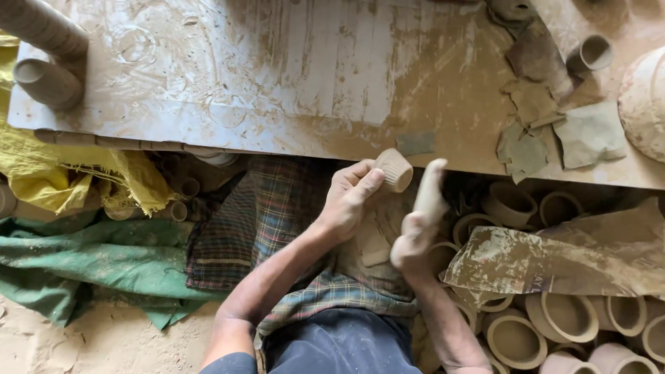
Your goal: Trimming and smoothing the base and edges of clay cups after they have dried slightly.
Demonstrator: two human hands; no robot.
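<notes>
The left hand [350,197] closes its grip on a small ribbed clay cup [395,170] at the centre of the frame, thumb and fingertips on its side wall just below the worktop [277,83] edge, while the right hand [419,221] stands open and flat beside it, holding nothing. The cup looks light, unfired and easily dented or cracked, so I judge the wall near the base the safest hold. Its mouth is turned away, and the stacked cups [547,325] at lower right are partly covered by muddy paper [554,256].
</notes>
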